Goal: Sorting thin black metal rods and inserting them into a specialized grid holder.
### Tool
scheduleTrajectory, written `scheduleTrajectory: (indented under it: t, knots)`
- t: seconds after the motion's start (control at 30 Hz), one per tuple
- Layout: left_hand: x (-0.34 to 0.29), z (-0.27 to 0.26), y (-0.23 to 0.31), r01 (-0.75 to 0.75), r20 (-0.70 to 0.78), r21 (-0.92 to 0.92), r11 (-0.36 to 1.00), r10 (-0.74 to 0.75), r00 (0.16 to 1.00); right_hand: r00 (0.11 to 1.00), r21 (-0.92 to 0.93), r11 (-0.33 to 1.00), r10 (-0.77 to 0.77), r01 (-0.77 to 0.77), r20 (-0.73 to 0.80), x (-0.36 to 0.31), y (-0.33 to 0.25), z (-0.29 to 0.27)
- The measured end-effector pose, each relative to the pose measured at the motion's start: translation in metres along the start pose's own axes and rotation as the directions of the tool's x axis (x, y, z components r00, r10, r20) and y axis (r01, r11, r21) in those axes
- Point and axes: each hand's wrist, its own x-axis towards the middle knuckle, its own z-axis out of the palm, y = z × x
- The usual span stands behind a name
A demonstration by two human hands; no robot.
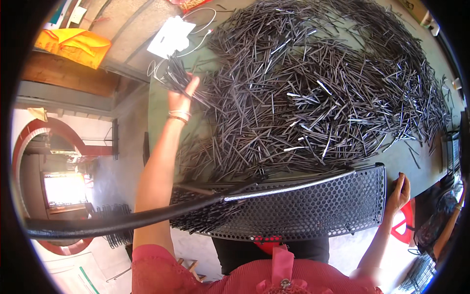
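A large heap of thin dark strips (293, 108) covers much of the greenish table (421, 171). At the far left of the heap, my left hand (182, 98) is closed around a bundle of these strips (176, 73), their ends fanning out above the fingers. A dark perforated tray (303, 208) lies along the table's near edge in front of my body. Several short dark strips (210, 213) rest in its left part. My right hand (400, 193) is beside the tray's right end, at the table edge, with its fingers pressed together. What they grip, if anything, is hidden.
A black bar (127, 221) crosses from the left toward the tray's middle. A white device (171, 36) with cables lies beyond my left hand. A yellow cloth (73, 46) is at the upper left. Something red and white (402, 225) stands below my right hand.
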Motion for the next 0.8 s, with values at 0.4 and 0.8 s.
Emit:
scheduleTrajectory:
  t: [0.4,0.8]
  knots:
    - [-0.014,0.019,-0.048,-0.151,-0.198,0.079,0.985,0.164,0.966,0.999,-0.01,0.999,0.037,-0.037,0.013,0.0,-0.007,0.005]
    - [-0.014,0.009,-0.033,-0.045,-0.202,0.111,0.993,0.067,0.977,1.0,-0.008,1.0,0.029,-0.029,0.002,-0.002,-0.006,0.001]
